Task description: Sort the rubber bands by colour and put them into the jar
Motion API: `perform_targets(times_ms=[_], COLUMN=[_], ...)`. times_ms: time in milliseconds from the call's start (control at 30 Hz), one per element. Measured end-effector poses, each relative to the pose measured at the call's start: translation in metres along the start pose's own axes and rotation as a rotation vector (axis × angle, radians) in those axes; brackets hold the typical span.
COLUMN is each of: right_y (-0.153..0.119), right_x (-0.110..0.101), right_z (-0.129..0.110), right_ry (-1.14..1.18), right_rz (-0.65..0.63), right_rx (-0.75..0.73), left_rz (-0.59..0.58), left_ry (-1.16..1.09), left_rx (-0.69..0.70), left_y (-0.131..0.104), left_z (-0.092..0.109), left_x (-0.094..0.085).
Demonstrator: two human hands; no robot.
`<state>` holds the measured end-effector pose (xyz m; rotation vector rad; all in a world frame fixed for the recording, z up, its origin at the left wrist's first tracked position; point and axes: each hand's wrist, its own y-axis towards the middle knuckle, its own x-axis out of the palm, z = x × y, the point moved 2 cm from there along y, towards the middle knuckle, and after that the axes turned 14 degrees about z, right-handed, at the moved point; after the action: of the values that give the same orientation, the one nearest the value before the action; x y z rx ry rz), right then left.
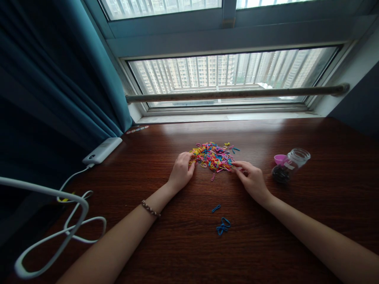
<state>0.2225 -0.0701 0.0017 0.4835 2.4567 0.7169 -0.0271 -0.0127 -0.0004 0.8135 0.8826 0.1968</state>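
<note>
A loose heap of small, multicoloured rubbery loops [211,157] lies on the glossy reddish-brown wooden counter [177,228], between the left hand [181,169] and the right hand [251,179]. Fingers bend against its left edge and reach its right; whether either set grips a loop, I cannot tell. A sideways sweep could scatter the heap, as nothing walls it in, and tangled loops might drag neighbours along. Swinging outward, the right hand could knock the clear, round jar with dark contents [282,171]. The heap's long axis runs left to right, slightly nearer at the right; its loops point every way. A separate slim blue loop [216,208] slants away rightward.
</note>
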Motion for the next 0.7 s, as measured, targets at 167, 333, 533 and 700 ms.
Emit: perform_targets(times_ms=[167, 333, 533, 700], right_y=[-0.001, -0.002, -0.012, -0.022], right_x=[-0.003, -0.004, -0.003, -0.006], right_z=[0.004, -0.009, -0.031, -0.049], right_ry=[0.037, 0.094, 0.172, 0.288], right_rz=[0.039, 0.032, -0.074, -0.278], right_rx=[0.175, 0.116, -0.007, 0.003], left_rz=[-0.008, -0.048, 0.01, 0.068], left_ry=[-0.033, -0.058, -0.049, 0.106], left_rx=[-0.035, -0.08, -0.164, -0.176], left_y=[0.001, 0.0, -0.001, -0.001], left_z=[-0.001, -0.005, -0.012, -0.013], left_x=[0.0, 0.004, 0.005, 0.0])
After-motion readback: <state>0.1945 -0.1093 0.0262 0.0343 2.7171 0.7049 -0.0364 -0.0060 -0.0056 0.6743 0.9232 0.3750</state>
